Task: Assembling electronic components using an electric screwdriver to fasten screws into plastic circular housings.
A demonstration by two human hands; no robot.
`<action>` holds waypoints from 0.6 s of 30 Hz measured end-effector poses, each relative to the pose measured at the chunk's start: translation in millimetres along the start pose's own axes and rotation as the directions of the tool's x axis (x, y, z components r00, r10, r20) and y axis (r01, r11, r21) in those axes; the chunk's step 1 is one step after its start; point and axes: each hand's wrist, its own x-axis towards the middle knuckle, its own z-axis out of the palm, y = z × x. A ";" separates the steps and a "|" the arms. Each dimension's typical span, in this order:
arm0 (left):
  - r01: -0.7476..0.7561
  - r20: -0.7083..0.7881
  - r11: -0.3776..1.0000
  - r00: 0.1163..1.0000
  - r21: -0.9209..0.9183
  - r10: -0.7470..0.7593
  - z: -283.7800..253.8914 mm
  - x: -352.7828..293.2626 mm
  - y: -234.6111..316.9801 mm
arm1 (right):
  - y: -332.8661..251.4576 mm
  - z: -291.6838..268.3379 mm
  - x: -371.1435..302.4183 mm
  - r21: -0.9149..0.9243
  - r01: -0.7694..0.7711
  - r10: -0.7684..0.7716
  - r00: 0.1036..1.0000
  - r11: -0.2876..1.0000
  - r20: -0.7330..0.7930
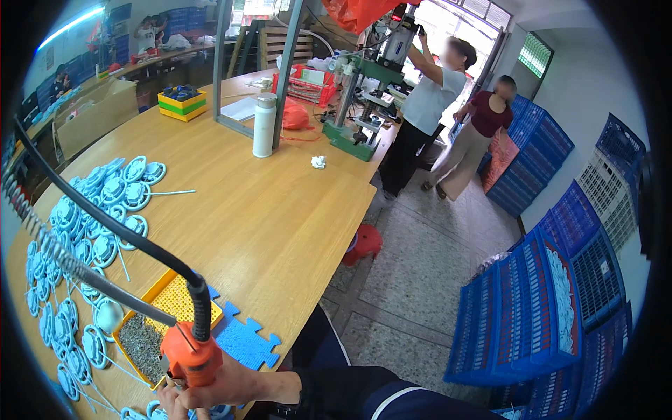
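Gripped in my right hand is an orange power screwdriver with a black cable at its top, beside a metal rod and coil spring. My fingers wrap its body; its lower end is hidden. My left hand is not in view. Right beside the tool stands a yellow tray with a heap of small grey metal pieces, likely screws. Under the tray's right side lies a blue foam puzzle mat. Many light-blue ring-shaped plastic parts with thin stems are piled to the left.
On the wooden table stand a white bottle, a yellow-green bin and a green bench press, where a person works. Another person stands behind. Blue crates are stacked at right; a red stool sits by the table edge.
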 end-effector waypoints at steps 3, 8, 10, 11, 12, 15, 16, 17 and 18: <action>0.252 0.225 0.967 0.944 -0.020 -0.242 -4.1 -8.7 -6.1 | -6.2 2.5 -0.7 0.014 -0.008 0.008 1.000 1.000 0.005; 0.038 0.119 0.999 0.992 0.002 -0.038 -3.6 -13.0 -7.4 | -17.3 8.8 -3.2 0.035 -0.193 0.192 0.981 0.981 0.041; 0.035 0.120 0.999 0.992 -0.032 -0.030 -3.1 -19.1 -13.6 | -25.6 18.8 -1.6 0.153 0.128 -0.134 0.991 0.980 0.028; -0.011 0.097 0.999 0.995 -0.047 0.015 -2.3 -21.7 -15.9 | -25.0 20.8 -1.9 0.152 0.128 -0.134 0.990 0.980 0.031; -0.056 0.074 0.997 0.995 -0.061 0.060 -2.6 -24.3 -17.8 | -23.4 23.1 -2.6 0.103 0.165 -0.167 0.986 0.981 0.016; -0.049 0.147 0.999 0.988 0.015 0.046 -8.4 -28.8 -17.0 | -17.8 29.5 -6.0 0.067 0.191 -0.191 0.981 0.979 0.006; -0.038 0.146 0.999 0.989 0.022 0.034 -10.1 -30.1 -14.5 | -14.3 31.9 -7.5 0.080 0.181 -0.182 0.983 0.980 0.009; -0.071 0.131 0.996 0.989 0.063 0.062 -13.2 -25.4 -5.4 | -6.1 27.0 -8.9 0.100 0.166 -0.169 0.986 0.981 0.017; -0.095 0.120 0.989 0.989 0.111 0.082 -18.8 -25.7 2.1 | 4.8 18.1 -12.7 0.055 -0.027 0.022 0.997 0.998 0.079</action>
